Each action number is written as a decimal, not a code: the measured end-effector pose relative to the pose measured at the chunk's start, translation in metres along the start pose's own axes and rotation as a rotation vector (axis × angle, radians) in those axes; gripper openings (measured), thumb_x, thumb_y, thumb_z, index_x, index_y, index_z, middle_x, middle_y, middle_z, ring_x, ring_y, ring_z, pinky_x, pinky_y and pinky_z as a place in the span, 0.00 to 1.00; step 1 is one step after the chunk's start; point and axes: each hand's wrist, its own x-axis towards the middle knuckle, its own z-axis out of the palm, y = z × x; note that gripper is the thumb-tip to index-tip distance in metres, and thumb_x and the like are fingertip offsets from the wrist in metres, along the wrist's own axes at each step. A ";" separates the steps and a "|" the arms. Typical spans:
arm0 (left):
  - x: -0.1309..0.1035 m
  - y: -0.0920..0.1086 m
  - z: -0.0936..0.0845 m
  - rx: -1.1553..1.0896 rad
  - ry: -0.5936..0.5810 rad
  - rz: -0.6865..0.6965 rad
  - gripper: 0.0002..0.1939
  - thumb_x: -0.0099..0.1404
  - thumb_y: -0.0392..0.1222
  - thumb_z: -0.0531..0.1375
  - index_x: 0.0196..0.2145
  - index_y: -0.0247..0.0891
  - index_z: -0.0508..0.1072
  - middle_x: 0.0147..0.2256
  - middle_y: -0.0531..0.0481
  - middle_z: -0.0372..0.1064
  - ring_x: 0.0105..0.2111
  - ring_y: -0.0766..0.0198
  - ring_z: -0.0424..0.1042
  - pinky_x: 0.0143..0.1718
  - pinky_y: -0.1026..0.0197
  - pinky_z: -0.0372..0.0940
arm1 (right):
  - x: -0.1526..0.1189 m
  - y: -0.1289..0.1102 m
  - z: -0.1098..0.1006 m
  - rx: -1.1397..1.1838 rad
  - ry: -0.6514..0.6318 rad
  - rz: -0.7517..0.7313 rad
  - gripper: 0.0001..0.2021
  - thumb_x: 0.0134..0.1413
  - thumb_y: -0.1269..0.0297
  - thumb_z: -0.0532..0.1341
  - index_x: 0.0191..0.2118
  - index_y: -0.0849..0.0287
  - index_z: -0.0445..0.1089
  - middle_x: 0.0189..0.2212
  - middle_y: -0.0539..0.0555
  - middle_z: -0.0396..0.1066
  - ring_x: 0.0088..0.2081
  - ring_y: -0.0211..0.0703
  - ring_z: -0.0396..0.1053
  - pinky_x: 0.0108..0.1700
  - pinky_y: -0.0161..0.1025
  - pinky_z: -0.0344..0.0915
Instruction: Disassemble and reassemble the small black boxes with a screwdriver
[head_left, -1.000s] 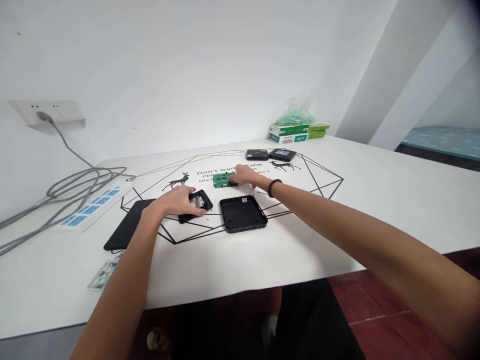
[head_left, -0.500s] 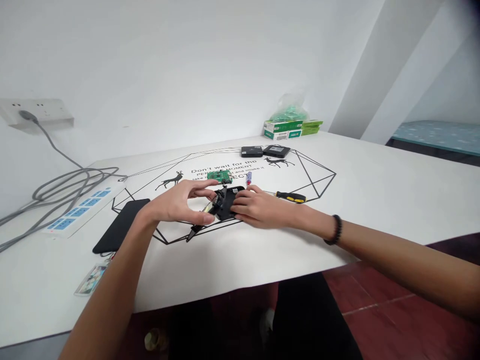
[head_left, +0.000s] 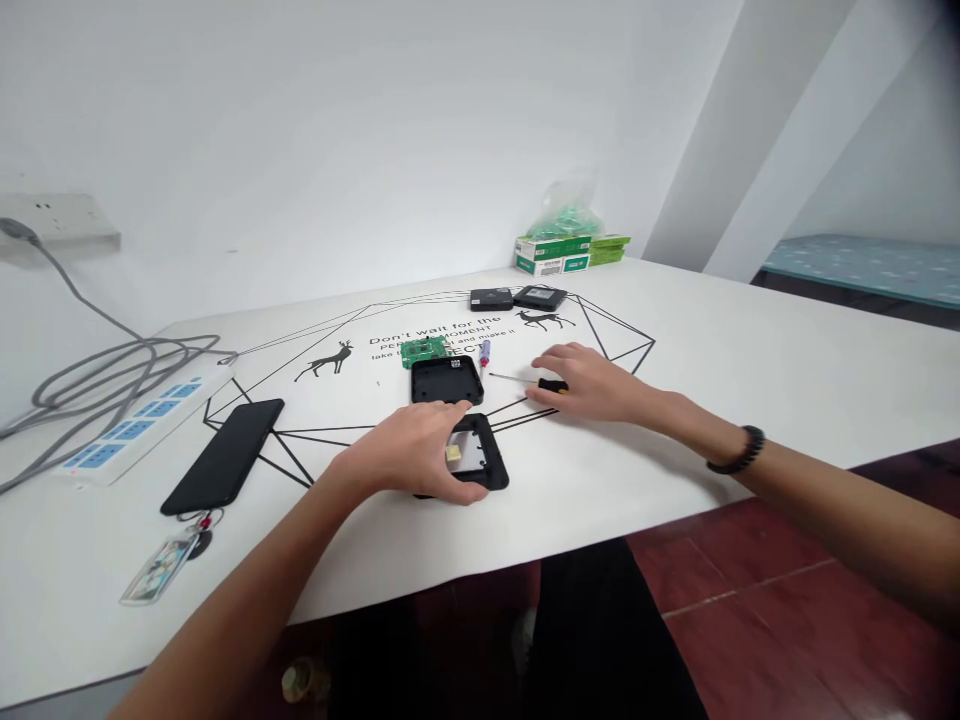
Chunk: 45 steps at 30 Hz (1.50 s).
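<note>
My left hand [head_left: 412,450] is closed over a black rectangular plastic frame [head_left: 495,465], fingers on its far edge and thumb on its near edge. A pale panel and a small yellowish block show inside the frame; its left part is hidden by my hand. Just beyond lies a black casing half [head_left: 448,380], hollow side up. My right hand [head_left: 589,385] is around the black-and-yellow handle of a screwdriver [head_left: 553,384], which lies flat with its shaft pointing left. Behind the casing half sits a green circuit board [head_left: 422,350], beside a small purple-handled screwdriver [head_left: 485,352].
Two black flat boxes [head_left: 491,299] lie farther back, before green-and-white cartons [head_left: 553,250] topped by a plastic bag. To the left are a black phone [head_left: 223,455] with a keychain, a power strip [head_left: 142,425] and coiled grey cable [head_left: 127,360]. The table's front edge runs below my hands.
The black parts have come apart: the frame now lies flat under my left hand, the casing half beyond it. My right hand has left the casing and moved right to the black-and-yellow screwdriver.
</note>
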 end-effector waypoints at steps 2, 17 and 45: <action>0.003 0.004 0.006 0.005 0.018 -0.003 0.54 0.58 0.69 0.61 0.71 0.34 0.56 0.66 0.36 0.62 0.63 0.39 0.64 0.58 0.49 0.64 | -0.013 0.012 0.000 0.032 -0.099 0.056 0.25 0.64 0.45 0.54 0.46 0.60 0.77 0.44 0.67 0.76 0.45 0.60 0.73 0.46 0.54 0.68; -0.015 -0.041 -0.026 -0.117 -0.141 -0.066 0.45 0.58 0.63 0.67 0.69 0.47 0.63 0.67 0.47 0.63 0.64 0.46 0.64 0.60 0.55 0.61 | -0.033 -0.066 -0.087 0.572 0.010 0.253 0.23 0.57 0.39 0.63 0.37 0.55 0.79 0.18 0.48 0.63 0.22 0.38 0.58 0.25 0.39 0.54; -0.014 -0.036 -0.018 -0.130 -0.092 -0.046 0.41 0.54 0.65 0.68 0.59 0.41 0.71 0.57 0.43 0.73 0.54 0.46 0.72 0.46 0.55 0.66 | 0.021 -0.133 -0.080 0.292 -0.090 0.083 0.13 0.61 0.57 0.57 0.27 0.55 0.68 0.17 0.46 0.64 0.19 0.36 0.55 0.25 0.40 0.48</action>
